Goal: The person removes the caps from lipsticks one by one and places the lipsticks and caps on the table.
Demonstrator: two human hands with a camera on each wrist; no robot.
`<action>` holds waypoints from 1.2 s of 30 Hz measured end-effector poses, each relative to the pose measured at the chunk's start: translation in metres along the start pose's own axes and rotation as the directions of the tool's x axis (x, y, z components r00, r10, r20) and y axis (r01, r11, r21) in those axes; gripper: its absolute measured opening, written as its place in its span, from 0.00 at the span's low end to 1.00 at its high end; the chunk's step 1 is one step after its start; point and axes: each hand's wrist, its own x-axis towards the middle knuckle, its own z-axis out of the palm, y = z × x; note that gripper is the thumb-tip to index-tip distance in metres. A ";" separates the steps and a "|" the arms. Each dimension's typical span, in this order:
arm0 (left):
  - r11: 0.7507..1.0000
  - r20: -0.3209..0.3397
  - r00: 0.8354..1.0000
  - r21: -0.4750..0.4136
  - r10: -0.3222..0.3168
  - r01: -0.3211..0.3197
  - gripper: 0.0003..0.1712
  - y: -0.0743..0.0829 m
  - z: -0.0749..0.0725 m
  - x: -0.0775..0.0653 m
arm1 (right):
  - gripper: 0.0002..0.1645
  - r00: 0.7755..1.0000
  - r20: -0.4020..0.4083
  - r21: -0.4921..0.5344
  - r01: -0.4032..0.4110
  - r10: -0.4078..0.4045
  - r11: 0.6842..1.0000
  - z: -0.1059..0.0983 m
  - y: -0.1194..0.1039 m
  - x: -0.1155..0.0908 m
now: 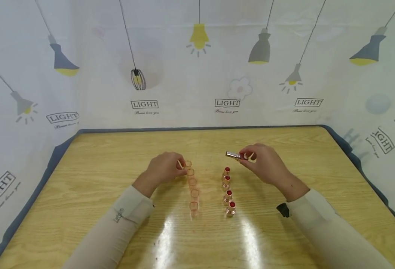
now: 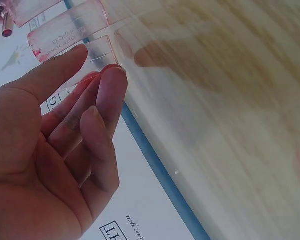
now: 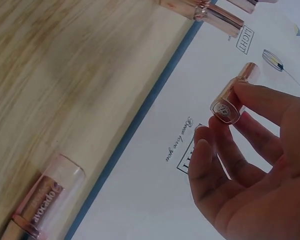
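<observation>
My left hand (image 1: 164, 167) pinches the farthest clear pink cap (image 2: 101, 54) between thumb and fingers; the cap stands on the table. Nearer me, more clear caps (image 1: 193, 206) continue the row. With thumb and fingertips my right hand (image 1: 265, 162) holds an uncapped lipstick tube (image 1: 232, 154) above the table, lying nearly level. In the right wrist view a round sticker shows on the end of this rose-gold tube (image 3: 225, 102). Between the hands several uncapped lipsticks (image 1: 230, 210) with red tops stand in a second row. My palms are partly visible in the wrist views.
A lipstick under a clear cap (image 3: 46, 197) shows at the lower left of the right wrist view; I cannot make it out from the head. The wood-grain table (image 1: 116, 142) ends at a blue edge. Beyond it hangs a white backdrop (image 1: 184, 82) printed with lamps.
</observation>
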 end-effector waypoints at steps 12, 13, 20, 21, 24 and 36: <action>0.999 0.002 1.000 -0.035 0.007 -0.007 0.08 -0.003 0.005 0.003 | 0.10 0.989 0.139 0.086 -0.060 0.048 0.994 0.021 0.015 0.018; 0.999 0.002 1.000 -0.037 0.007 -0.007 0.08 -0.003 0.005 0.003 | 0.09 0.987 0.150 0.097 -0.062 0.047 0.993 0.023 0.015 0.020; 0.999 0.016 1.000 -0.042 0.022 -0.021 0.08 -0.002 0.006 0.005 | 0.09 0.973 0.225 0.157 -0.083 0.047 0.984 0.033 0.018 0.027; 0.999 0.017 1.000 -0.045 0.021 -0.020 0.08 -0.003 0.006 0.005 | 0.09 0.972 0.229 0.158 -0.085 0.047 0.984 0.035 0.018 0.027; 0.999 0.018 1.000 -0.052 0.017 -0.016 0.08 -0.002 0.007 0.007 | 0.09 0.972 0.232 0.164 -0.079 0.039 0.983 0.039 0.021 0.029; 0.999 0.012 1.000 -0.035 0.021 -0.020 0.08 -0.003 0.008 0.007 | 0.09 0.963 0.267 0.175 -0.030 -0.018 0.984 0.049 0.017 0.038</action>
